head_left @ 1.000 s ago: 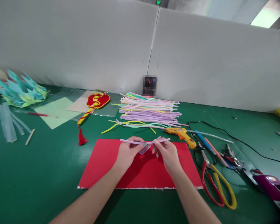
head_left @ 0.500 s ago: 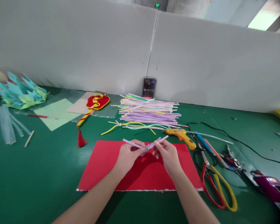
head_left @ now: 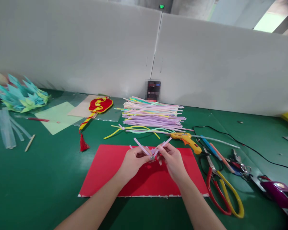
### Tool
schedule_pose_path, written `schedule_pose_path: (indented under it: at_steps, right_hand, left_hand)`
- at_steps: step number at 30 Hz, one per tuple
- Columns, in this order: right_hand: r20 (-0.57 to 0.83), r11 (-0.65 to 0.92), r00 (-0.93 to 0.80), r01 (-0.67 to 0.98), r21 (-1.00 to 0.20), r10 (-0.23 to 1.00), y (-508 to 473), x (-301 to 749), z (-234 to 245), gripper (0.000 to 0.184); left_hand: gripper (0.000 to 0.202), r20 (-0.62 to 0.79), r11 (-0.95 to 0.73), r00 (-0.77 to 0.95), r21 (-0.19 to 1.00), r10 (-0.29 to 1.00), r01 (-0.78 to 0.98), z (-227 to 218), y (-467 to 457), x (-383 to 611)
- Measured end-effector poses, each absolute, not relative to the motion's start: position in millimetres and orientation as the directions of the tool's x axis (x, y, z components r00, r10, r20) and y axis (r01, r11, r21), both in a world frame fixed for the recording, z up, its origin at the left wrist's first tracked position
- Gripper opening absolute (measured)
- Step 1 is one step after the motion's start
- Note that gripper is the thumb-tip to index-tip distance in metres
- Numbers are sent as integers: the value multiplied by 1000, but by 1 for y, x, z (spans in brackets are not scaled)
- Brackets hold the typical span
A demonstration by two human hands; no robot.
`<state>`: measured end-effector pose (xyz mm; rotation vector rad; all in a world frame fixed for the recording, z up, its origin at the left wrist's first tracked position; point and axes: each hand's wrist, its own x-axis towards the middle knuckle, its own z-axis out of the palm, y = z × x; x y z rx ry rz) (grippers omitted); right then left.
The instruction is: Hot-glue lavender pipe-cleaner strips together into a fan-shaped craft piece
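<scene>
Both hands meet above a red sheet (head_left: 115, 174) on the green table. My left hand (head_left: 133, 161) and my right hand (head_left: 171, 159) each pinch one side of a lilac pipe cleaner (head_left: 141, 146), now bent into a V with its two ends pointing up and apart. The fingertips of the two hands almost touch at the bend. Just beyond them lies a pile of pastel pipe cleaners (head_left: 153, 113), and a few loose yellow and mint ones (head_left: 132, 128) lie in front of it.
A yellow glue gun (head_left: 187, 140) with a black cord lies right of the hands. Red and yellow scissors (head_left: 224, 188), pliers and a purple tool (head_left: 279, 191) lie further right. A red tasselled ornament (head_left: 97, 107), paper sheets, clear glue sticks (head_left: 7, 127) and teal paper leaves (head_left: 20, 92) lie left. White panels stand behind.
The lilac pipe cleaner was straight between my hands; I have folded it at the middle so both ends now tilt upward. My hands have drawn closer together.
</scene>
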<state>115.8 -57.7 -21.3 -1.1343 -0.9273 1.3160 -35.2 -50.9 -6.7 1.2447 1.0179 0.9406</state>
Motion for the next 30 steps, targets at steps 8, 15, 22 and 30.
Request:
schedule_pose_path:
  at_steps: [8,15,22,30]
  right_hand:
    - [-109,-91,76,-201,-975,991,-57,116,-23,26]
    - [-113,-105,26,-197,-975,993,-59,114,-19,23]
    - [-132,-137,-41,-144,-980,990,-62,111,-19,21]
    - [-139,-76,252,-243,-967,958,-50,125,-31,26]
  left_hand:
    - [15,-108,116,126,992,986,-56,-5,-48,-37]
    - [13,-108,112,58,991,992,-66,-8,-46,-39]
    - [9,-101,111,194,993,976,-41,-9,-48,-39]
    - [8,184,-184,54,826,981,533,-11,-36,-59]
